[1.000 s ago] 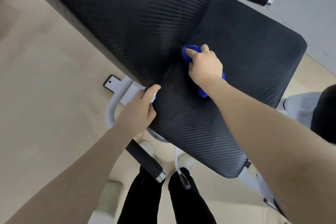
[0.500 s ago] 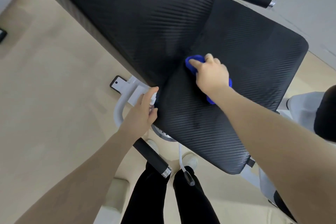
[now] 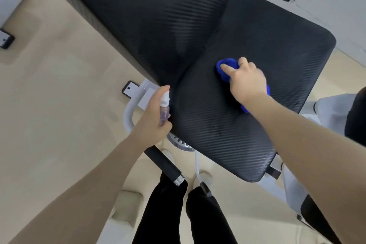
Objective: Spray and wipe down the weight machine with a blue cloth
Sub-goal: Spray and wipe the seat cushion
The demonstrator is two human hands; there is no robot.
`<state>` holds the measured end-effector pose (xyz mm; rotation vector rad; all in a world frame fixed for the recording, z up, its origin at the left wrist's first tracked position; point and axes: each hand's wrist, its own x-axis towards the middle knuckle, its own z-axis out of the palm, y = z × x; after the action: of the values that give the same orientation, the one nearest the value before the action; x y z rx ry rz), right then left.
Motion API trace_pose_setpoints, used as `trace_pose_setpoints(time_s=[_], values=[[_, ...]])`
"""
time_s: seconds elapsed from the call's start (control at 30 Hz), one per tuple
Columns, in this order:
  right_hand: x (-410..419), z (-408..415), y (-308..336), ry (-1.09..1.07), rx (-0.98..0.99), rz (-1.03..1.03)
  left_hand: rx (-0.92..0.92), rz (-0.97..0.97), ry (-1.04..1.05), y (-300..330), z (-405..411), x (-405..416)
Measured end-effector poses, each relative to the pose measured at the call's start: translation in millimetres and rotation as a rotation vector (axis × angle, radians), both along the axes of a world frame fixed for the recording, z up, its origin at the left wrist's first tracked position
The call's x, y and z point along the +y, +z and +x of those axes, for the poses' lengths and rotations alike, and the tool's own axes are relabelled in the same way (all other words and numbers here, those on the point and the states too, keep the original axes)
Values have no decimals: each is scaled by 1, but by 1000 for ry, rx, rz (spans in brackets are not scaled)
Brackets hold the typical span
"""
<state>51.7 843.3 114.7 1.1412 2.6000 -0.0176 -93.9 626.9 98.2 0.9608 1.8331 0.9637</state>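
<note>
The seat pad of the weight machine serves as reference. The right hand rests on the middle of the seat pad, fingers curled over a bunched blue cloth and pressing it flat to the vinyl; the cloth shows ahead of the fingertips and again behind the wrist, so most of it lies under the palm. This grip appears suited to wiping with downward pressure. The left hand is clamped around a small spray bottle at the seat pad's left edge, forefinger on the white nozzle, which seems aimed across the pad, ready for another application. The backrest pad meets the seat pad's far-left edge. A black foam handle projects below the seat pad's near-left corner. Wiping of the seat is judged under way, not complete.
</note>
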Motion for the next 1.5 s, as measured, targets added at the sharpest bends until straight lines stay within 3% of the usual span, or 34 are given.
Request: trace_pose_setpoints(time_s=[0.17, 0.27, 0.33, 0.5, 0.6, 0.7, 0.8, 0.93, 1.03, 1.17, 1.27, 1.43, 1.5], values=[[-70, 38, -6, 274, 221, -52, 44, 76, 38, -2, 19, 0], [-83, 61, 1, 442, 189, -172, 46, 58, 48, 9, 28, 3], [-58, 62, 9, 378, 125, -134, 64, 26, 18, 16, 36, 7], [-7, 78, 13, -47, 65, 15, 54, 14, -4, 18, 64, 14], [-48, 94, 6, 43, 177, -28, 28, 67, 64, 14, 80, 11], [-87, 119, 8, 265, 242, -140, -33, 87, 154, 17, 92, 8], [-71, 127, 12, 432, 181, -180, -245, 108, 246, 31, 103, 12], [-29, 113, 13, 101, 123, -15, -545, 110, 392, 34, 106, 20], [-45, 116, 9, 42, 179, 7, -541, 81, 387, 30, 108, 22], [-93, 141, 6, 268, 235, -134, -530, 25, 377, 34, 115, 24], [-86, 144, 15, 421, 159, -135, -512, -110, 410, 40, 120, 22], [-47, 120, 13, 23, 117, -18, -337, -71, 326, 26, 120, 4], [-67, 121, 10, 35, 151, 10, -317, -56, 333, 24, 121, 2]])
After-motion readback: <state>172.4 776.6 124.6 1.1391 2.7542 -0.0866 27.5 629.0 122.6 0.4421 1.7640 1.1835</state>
